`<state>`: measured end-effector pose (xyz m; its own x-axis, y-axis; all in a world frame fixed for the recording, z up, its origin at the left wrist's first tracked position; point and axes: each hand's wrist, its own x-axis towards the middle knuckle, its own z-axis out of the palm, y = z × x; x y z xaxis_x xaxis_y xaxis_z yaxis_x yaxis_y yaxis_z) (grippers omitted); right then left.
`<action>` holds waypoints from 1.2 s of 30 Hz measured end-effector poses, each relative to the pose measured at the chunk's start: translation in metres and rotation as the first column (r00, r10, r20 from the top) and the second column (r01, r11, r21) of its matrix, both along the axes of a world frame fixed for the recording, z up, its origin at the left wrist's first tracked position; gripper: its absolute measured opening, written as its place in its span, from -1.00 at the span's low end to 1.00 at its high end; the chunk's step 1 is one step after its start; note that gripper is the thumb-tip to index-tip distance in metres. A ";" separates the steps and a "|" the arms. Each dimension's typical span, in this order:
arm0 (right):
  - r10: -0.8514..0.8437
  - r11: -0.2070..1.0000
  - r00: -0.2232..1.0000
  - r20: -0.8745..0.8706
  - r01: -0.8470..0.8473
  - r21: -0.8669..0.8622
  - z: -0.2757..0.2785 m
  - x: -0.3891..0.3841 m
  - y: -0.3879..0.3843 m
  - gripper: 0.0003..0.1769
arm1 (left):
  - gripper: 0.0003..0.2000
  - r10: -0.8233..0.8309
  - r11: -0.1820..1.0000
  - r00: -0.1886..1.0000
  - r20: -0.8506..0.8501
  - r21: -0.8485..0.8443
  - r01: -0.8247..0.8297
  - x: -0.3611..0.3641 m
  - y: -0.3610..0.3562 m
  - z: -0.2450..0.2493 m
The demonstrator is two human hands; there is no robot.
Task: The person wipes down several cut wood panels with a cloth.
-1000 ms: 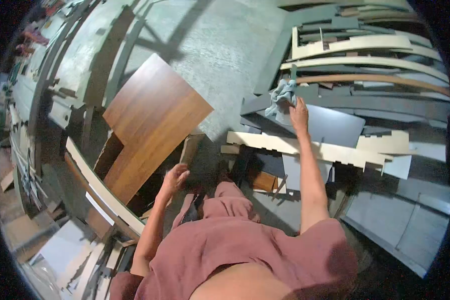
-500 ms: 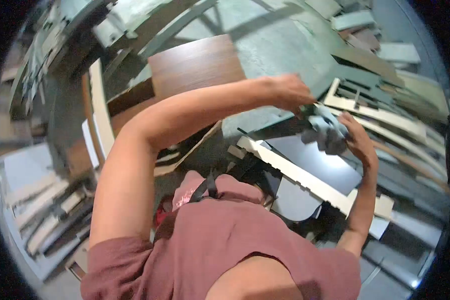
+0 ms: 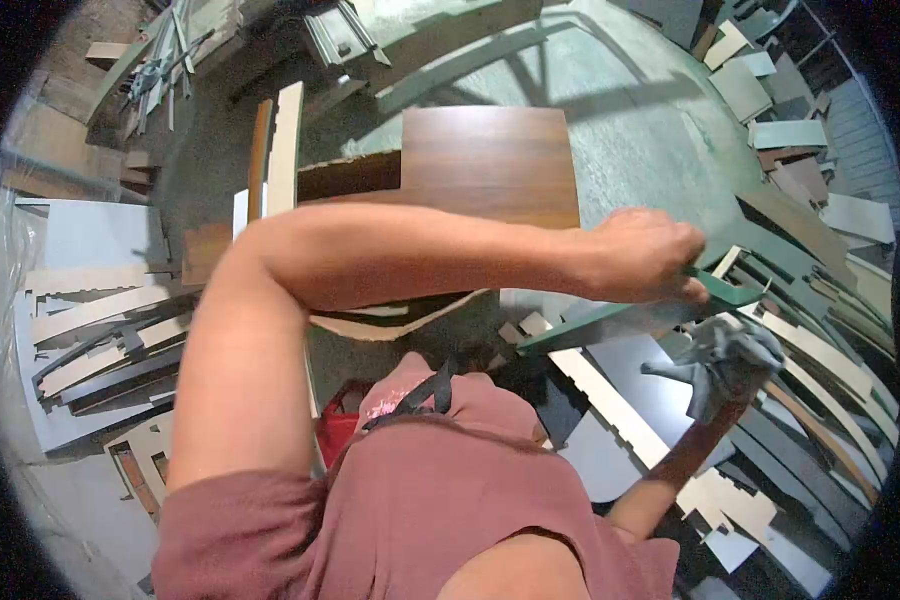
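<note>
ahead: brown rectangular wooden panel (image 3: 490, 155); left: cream curved strips (image 3: 100, 312) on white flat board (image 3: 58, 432); right: cream notched plank (image 3: 610, 403) beside grey flat sheet (image 3: 648, 385)

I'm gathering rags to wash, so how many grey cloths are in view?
1: the grey cloth, at the end of the right forearm, lower in the picture than the left hand. Others may be hidden.

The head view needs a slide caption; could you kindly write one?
Left hand grips a green piece while the right hand holds a grey cloth near cut boards.
</note>
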<state>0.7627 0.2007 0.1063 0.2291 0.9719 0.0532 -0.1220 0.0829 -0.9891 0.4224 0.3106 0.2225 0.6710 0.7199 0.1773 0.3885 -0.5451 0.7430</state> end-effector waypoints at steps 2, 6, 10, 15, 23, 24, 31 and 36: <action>-0.089 0.995 0.996 0.018 0.088 0.052 -0.019 -0.021 -0.003 -0.53 | -0.64 -0.010 0.999 1.000 -0.009 -0.033 0.009 -0.010 0.004 0.037; -0.071 0.996 0.938 0.340 0.085 -0.027 -0.050 -0.071 0.006 -0.54 | -0.65 -0.063 0.992 0.997 -0.042 -0.116 0.058 -0.012 0.005 0.085; 0.129 0.991 0.852 0.508 -0.087 -0.107 -0.077 -0.130 0.028 -0.55 | -0.72 -0.005 1.000 0.984 -0.181 -0.030 0.000 -0.005 -0.003 0.110; 0.306 0.951 0.852 0.424 -0.253 -0.178 -0.087 -0.171 0.073 -0.57 | -0.69 0.158 0.982 0.951 -0.265 -0.057 -0.178 -0.035 0.005 0.123; 0.474 0.879 0.869 0.139 -0.458 -0.132 -0.126 -0.251 0.105 -0.75 | -0.55 0.325 0.945 0.944 -0.061 0.055 -0.322 -0.173 -0.005 0.083; 0.440 0.898 0.858 0.266 -0.426 -0.110 -0.115 -0.271 0.100 -0.77 | -0.54 0.370 0.928 0.928 -0.037 0.055 -0.368 -0.199 -0.010 0.068; 0.721 0.688 0.574 0.390 -0.662 -0.297 -0.103 -0.361 0.096 -0.75 | -0.61 0.730 0.568 0.682 -0.036 -0.523 -0.635 -0.344 -0.109 -0.013; 0.776 0.583 0.264 0.573 -0.649 -0.489 -0.097 -0.406 0.092 -0.71 | -0.68 0.874 0.434 0.475 0.103 -0.608 -0.665 -0.411 -0.179 -0.110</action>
<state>0.3569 0.2925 0.0093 -0.6084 0.7311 -0.3088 0.6193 0.1941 -0.7608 0.0110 0.1317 0.1129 -0.2619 0.9376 -0.2288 0.1192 0.2667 0.9564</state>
